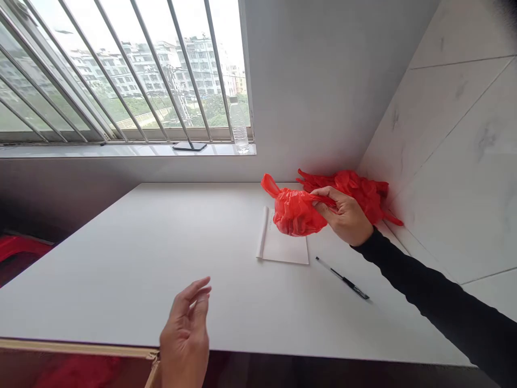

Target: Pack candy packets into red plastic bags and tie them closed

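Note:
My right hand (343, 215) pinches one handle of a red plastic bag (299, 213), holding it up over a notepad (285, 250). The bag bulges as if something is inside, but its contents are hidden; its other handle loop sticks up at the left. My left hand (188, 328) is raised above the table's front edge with fingers loosely curved and apart, holding nothing. A black pen (343, 278) lies on the table below my right hand. Behind that hand, more red plastic bags (355, 188) are heaped in the corner.
The white table (161, 242) meets a wall at the back and a marble-patterned wall on the right. An open cardboard box (133, 351) with red material inside stands at the front left. A phone (189, 146) and a water bottle (239, 126) are on the sill of a barred window.

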`<action>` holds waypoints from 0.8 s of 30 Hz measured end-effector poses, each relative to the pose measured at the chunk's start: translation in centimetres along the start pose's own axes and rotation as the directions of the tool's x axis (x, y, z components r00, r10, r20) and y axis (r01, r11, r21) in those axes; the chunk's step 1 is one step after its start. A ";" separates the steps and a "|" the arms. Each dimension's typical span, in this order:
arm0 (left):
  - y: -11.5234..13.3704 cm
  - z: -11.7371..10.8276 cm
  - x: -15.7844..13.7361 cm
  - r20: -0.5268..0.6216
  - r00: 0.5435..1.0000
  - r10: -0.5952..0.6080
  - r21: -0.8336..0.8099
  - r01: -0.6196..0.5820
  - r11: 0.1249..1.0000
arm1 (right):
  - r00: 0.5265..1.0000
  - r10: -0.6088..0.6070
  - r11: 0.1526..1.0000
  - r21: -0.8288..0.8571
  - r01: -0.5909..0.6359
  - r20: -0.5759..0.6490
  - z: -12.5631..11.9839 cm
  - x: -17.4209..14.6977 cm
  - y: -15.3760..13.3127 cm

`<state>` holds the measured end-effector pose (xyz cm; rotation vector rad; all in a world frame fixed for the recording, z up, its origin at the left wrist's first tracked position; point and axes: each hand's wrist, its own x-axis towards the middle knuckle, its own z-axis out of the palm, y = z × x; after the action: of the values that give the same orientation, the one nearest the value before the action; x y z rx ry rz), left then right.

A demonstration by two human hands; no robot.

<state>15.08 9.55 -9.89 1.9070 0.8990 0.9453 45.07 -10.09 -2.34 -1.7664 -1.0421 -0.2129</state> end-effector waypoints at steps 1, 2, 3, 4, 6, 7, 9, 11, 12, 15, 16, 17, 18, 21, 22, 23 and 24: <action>0.7 0.9 -0.5 0.051 0.999 -0.018 -0.059 0.021 0.998 | 0.998 0.008 0.997 0.074 -0.012 0.057 0.6 -1.7 -1.0; 1.3 2.0 -0.9 0.125 0.992 -0.021 -0.108 0.035 0.994 | 0.993 0.018 0.991 0.132 -0.034 0.116 1.1 -3.3 -1.9; 1.7 3.2 -1.2 0.197 0.980 -0.012 -0.160 0.045 0.986 | 0.984 0.027 0.984 0.170 -0.057 0.174 1.5 -4.7 -2.6; 2.1 4.3 -1.5 0.278 0.961 0.000 -0.200 0.058 0.978 | 0.974 0.032 0.977 0.198 -0.078 0.225 1.9 -6.1 -3.1; 2.5 5.8 -2.1 0.417 0.909 0.022 -0.245 0.089 0.965 | 0.955 0.035 0.966 0.236 -0.108 0.295 2.4 -8.2 -3.7; 2.6 6.1 -2.4 0.463 0.886 0.028 -0.256 0.103 0.961 | 0.949 0.041 0.963 0.242 -0.121 0.312 2.4 -9.1 -3.6; 2.5 6.0 -2.8 0.494 0.869 0.033 -0.269 0.116 0.956 | 0.953 0.076 0.967 0.212 -0.142 0.294 2.0 -10.4 -2.9; 2.2 5.5 -3.1 0.465 0.885 0.032 -0.269 0.107 0.957 | 0.960 0.131 0.975 0.146 -0.170 0.246 1.3 -11.2 -1.9; 2.1 5.3 -3.1 0.447 0.894 0.030 -0.261 0.098 0.960 | 0.960 0.162 0.976 0.107 -0.190 0.227 0.9 -11.6 -1.4; 2.2 5.3 -3.3 0.410 0.912 0.037 -0.225 0.062 0.972 | 0.962 0.175 0.984 -0.011 -0.176 0.208 0.4 -12.5 -0.6; 2.5 5.4 -3.4 0.404 0.914 0.045 -0.215 0.047 0.976 | 0.967 0.144 0.989 -0.047 -0.137 0.212 0.5 -12.7 -0.8; 2.9 5.6 -3.6 0.403 0.914 0.057 -0.208 0.030 0.978 | 0.971 0.105 0.993 -0.082 -0.089 0.217 0.7 -13.0 -1.1; 3.3 5.8 -3.7 0.406 0.911 0.071 -0.203 0.014 0.979 | 0.972 0.062 0.993 -0.114 -0.037 0.227 1.1 -13.3 -1.5; 4.0 6.0 -4.2 0.432 0.896 0.100 -0.197 -0.014 0.980 | 0.962 -0.039 0.978 -0.188 0.093 0.269 2.3 -13.9 -2.6; 3.9 6.0 -4.2 0.434 0.895 0.099 -0.195 -0.014 0.981 | 0.958 -0.064 0.971 -0.205 0.124 0.280 2.6 -14.0 -2.7; 3.6 5.9 -4.2 0.430 0.898 0.092 -0.193 -0.008 0.981 | 0.954 -0.082 0.966 -0.214 0.148 0.287 2.7 -14.1 -2.6; 3.2 5.8 -4.1 0.421 0.903 0.081 -0.192 0.001 0.981 | 0.952 -0.092 0.963 -0.219 0.160 0.290 2.7 -14.2 -2.5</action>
<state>18.88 2.82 -10.52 1.8700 0.4923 0.5721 33.79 -15.31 -10.06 -1.9886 -1.3831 -0.1799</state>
